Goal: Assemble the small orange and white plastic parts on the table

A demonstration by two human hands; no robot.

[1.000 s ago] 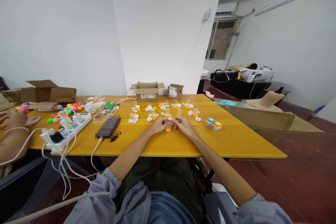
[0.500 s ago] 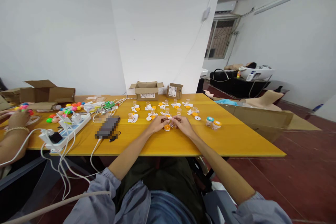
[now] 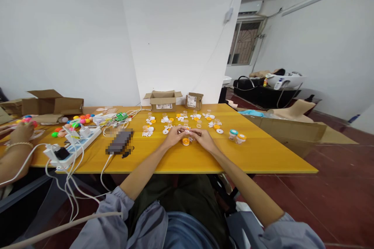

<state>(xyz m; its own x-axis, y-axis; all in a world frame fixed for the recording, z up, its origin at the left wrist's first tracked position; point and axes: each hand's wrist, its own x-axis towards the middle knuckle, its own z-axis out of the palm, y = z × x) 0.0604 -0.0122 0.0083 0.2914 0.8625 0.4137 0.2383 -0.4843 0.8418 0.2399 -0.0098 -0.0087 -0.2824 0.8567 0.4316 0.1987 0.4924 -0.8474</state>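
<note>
My left hand (image 3: 175, 135) and my right hand (image 3: 201, 137) meet over the middle of the table, fingertips pinched together on a small white plastic piece (image 3: 187, 132). Most of that piece is covered by the fingers, so its exact kind is hidden. Just below the fingertips an orange ring-shaped cap (image 3: 186, 141) lies on the table. Small white loose parts (image 3: 191, 139) lie beside it, close to my right hand. Behind the hands are several little groups of clear cups, orange rings and white parts, among them a clear cup (image 3: 199, 123).
Two lidded jars, one with a teal lid (image 3: 233, 132) and one with an orange lid (image 3: 241, 136), stand to the right. On the left are a black box-shaped device (image 3: 120, 142) and a power strip (image 3: 76, 146) with cables. Cardboard boxes (image 3: 163, 101) stand behind. A co-worker's hand (image 3: 22, 132) is far left.
My fingertips have drawn closer together around the small white piece, covering more of it. The orange cap and the jars have stayed in place.
</note>
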